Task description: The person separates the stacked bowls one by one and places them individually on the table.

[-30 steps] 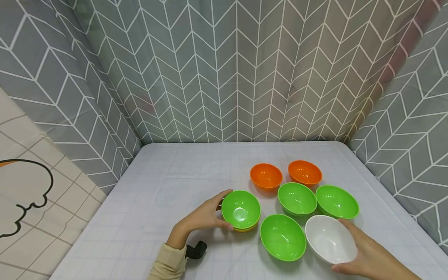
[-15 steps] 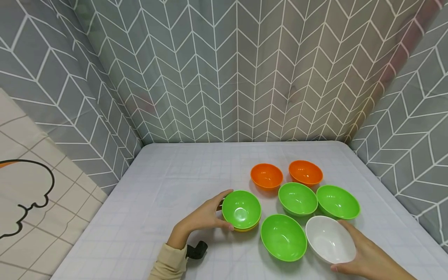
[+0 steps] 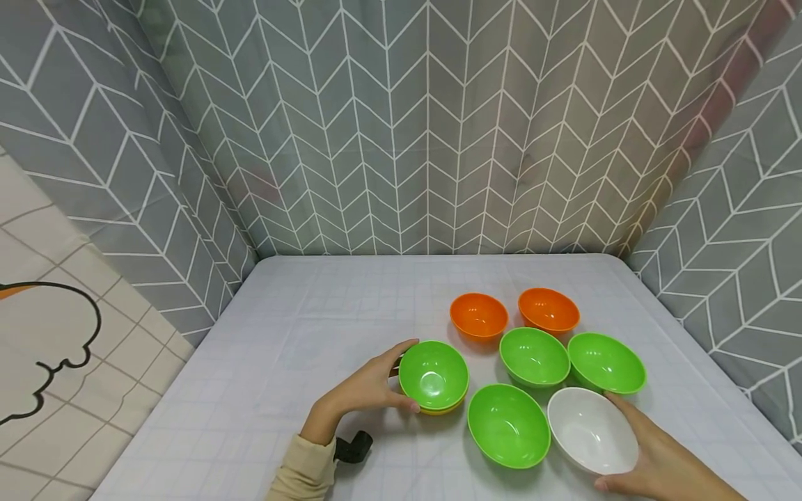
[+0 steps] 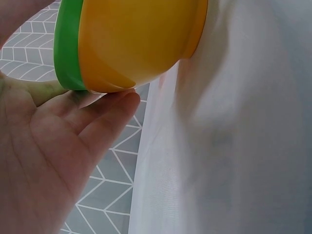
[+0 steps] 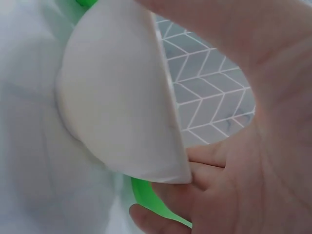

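Note:
Near the front middle of the table, a small green bowl (image 3: 434, 374) sits nested in a yellow bowl (image 4: 141, 44), of which only a sliver shows in the head view. My left hand (image 3: 370, 383) holds this pair by the side, thumb in front and fingers behind. At the front right my right hand (image 3: 651, 452) grips a white bowl (image 3: 592, 430) by its rim, thumb near and fingers far. In the right wrist view the white bowl (image 5: 117, 97) rests on the cloth. Just left of it stands a large green bowl (image 3: 508, 426).
Two more green bowls (image 3: 535, 357) stand behind the white one, side by side. Farther back are two orange bowls (image 3: 479, 317). A white cloth covers the table (image 3: 301, 299), and a grey patterned curtain (image 3: 401, 139) hangs behind it. A black device (image 3: 354, 447) sits at the left wrist.
The head view has shifted very slightly. Both hands keep their holds, and the bowls stay where they were.

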### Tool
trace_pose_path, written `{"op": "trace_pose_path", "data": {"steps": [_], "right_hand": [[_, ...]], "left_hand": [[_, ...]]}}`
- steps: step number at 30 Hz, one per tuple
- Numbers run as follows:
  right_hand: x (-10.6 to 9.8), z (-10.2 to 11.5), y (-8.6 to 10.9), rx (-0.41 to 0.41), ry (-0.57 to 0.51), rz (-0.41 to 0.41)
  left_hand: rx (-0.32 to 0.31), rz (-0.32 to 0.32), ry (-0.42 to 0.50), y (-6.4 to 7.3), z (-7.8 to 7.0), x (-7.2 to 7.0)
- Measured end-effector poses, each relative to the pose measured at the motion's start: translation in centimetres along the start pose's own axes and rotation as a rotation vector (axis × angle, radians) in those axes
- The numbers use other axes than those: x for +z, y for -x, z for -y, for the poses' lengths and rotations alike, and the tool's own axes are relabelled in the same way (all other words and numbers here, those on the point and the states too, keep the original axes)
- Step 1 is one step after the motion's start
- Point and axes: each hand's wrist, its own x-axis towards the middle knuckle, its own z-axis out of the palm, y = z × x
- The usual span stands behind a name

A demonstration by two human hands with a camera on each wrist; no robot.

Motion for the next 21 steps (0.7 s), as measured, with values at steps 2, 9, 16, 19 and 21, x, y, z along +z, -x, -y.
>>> {"op": "trace_pose_path", "data": {"steps": [2,9,16,19,21], "right_hand": [[-0.3,0.1,0.0,0.026,0.032,0.009],[-2.1,0.7,-0.1,0.069,0.089,0.007],[-3.8,2.9,-2.9,-0.017,0.056,-0.009],[-4.0,5.0,-4.8,-0.049,0.057,0.031],[-3.8,6.3,-6.1,-0.073,0.064,0.060]], "left_hand": [[-0.001,0.000,-0.007,0.0,-0.1,0.0],[-0.003,0.001,-0.003,0.0,-0.3,-0.2],[-0.003,0.001,0.004,0.1,-0.2,-0.2],[0.002,0.002,0.007,0.1,-0.2,-0.1],[0.003,0.005,0.007,0.1,-0.1,-0.1]]}}
